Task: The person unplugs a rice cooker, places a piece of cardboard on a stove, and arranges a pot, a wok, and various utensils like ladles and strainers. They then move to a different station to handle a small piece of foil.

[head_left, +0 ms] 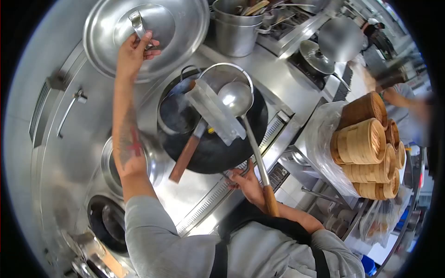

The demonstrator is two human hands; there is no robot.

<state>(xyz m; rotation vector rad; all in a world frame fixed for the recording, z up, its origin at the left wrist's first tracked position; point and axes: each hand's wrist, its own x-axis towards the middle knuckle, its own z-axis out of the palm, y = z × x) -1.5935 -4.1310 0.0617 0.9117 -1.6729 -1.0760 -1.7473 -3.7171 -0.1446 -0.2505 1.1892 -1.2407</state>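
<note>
My left hand [141, 48] is closed round the strap handle of a large round metal lid [190, 28], at the upper left. With its fingers at the near loop handle of a black wok [208, 160], my right hand [250, 187] grips the rim side. Inside the wok lie a metal ladle [235, 99] with a wooden grip, a wide flat blade [215, 111] with a wooden handle [186, 157], a metal ring [227, 67], and a smaller dark pan [178, 113]. The ladle's handle crosses over my right hand and partly hides it.
Stacked bamboo steamers [359, 141] stand on a plastic-covered surface at the right. Behind the wok is a metal pot [237, 34] of utensils; a lidded pan [317, 58] sits on a far burner. A metal pot [109, 167] is below my left forearm. Another person [401, 95] stands far right.
</note>
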